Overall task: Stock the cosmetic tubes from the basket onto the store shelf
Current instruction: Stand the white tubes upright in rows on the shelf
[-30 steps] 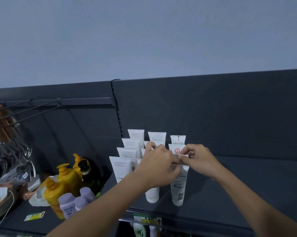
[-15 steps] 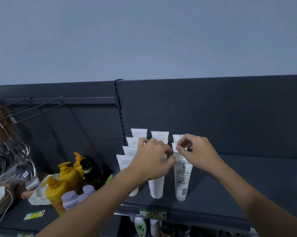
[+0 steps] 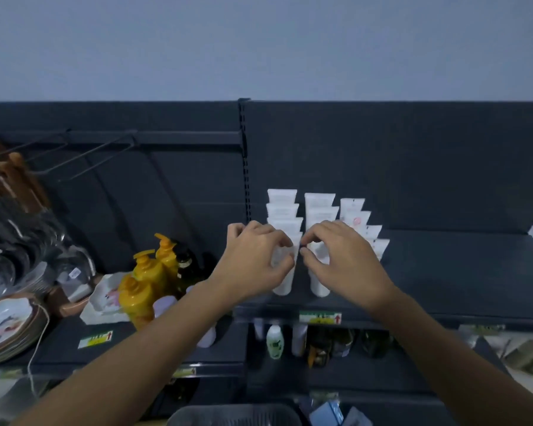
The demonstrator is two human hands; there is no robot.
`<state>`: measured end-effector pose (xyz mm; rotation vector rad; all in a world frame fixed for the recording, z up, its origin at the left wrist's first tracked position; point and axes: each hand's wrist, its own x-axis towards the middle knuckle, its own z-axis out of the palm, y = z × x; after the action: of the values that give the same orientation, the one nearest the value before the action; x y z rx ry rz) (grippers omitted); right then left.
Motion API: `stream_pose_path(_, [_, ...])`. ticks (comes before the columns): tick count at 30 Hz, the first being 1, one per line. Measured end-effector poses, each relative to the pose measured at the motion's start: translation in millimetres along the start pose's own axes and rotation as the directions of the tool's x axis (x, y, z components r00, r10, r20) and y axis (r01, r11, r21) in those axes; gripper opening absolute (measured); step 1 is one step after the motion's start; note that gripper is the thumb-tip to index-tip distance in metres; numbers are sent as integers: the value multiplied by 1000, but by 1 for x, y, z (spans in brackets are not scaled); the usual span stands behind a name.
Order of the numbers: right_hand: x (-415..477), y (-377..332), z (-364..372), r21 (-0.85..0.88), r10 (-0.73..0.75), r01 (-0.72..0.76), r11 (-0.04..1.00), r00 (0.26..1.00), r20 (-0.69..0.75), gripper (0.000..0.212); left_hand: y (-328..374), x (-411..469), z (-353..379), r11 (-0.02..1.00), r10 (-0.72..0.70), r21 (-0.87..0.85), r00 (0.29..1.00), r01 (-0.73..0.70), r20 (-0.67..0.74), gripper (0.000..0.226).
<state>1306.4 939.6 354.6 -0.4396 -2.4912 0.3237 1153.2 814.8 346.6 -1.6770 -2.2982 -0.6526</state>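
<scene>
Three tube rows (image 3: 317,207) stand on the shelf (image 3: 458,272) — left hand (image 3: 252,256) and right hand (image 3: 345,259) pinch the front tubes (image 3: 285,281); basket (image 3: 234,415) contents unseen.

Tubes (image 3: 319,201) stand on the shelf (image 3: 458,272) in three rows running front to back, just right of the upright (image 3: 244,167). The left grip (image 3: 252,256) is round the front left tube (image 3: 285,281). The right grip (image 3: 345,256), just beside it, is round the front middle tube (image 3: 319,285) — the third row (image 3: 352,206) stands right of both. Left of the tubes, on a lower shelf (image 3: 59,342), pump bottles (image 3: 148,272) cluster, with a dish (image 3: 105,296) and plates (image 3: 7,327) farther left, under hooks (image 3: 90,155). A tag (image 3: 319,317) sits on the shelf edge below the tubes, small bottles (image 3: 274,341) beneath it. The basket (image 3: 234,416) lies nearest — bottom centre.
</scene>
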Motion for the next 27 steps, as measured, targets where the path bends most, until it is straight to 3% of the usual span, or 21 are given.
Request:
stream_pose_path(8, [-50, -64, 101, 70, -26, 23, 997, 999, 48, 8, -90, -101, 15, 999, -29, -11, 992, 30, 126, 38])
stream_pose_path(13, [-87, -84, 182, 74, 55, -72, 995, 975, 216, 14, -137, -170, 62, 983, -108, -117, 963, 140, 247, 38])
stream_pose_path(21, [-156, -64, 328, 89, 100, -157, 984, 883, 459, 25, -196, -268, 192, 933, -227, -142, 846, 332, 483, 31])
stream_pose_path(27, [-212, -41, 424, 49, 123, -187, 981, 800, 587, 22, -221, -320, 284, 934, -277, 12, 702, 358, 656, 33])
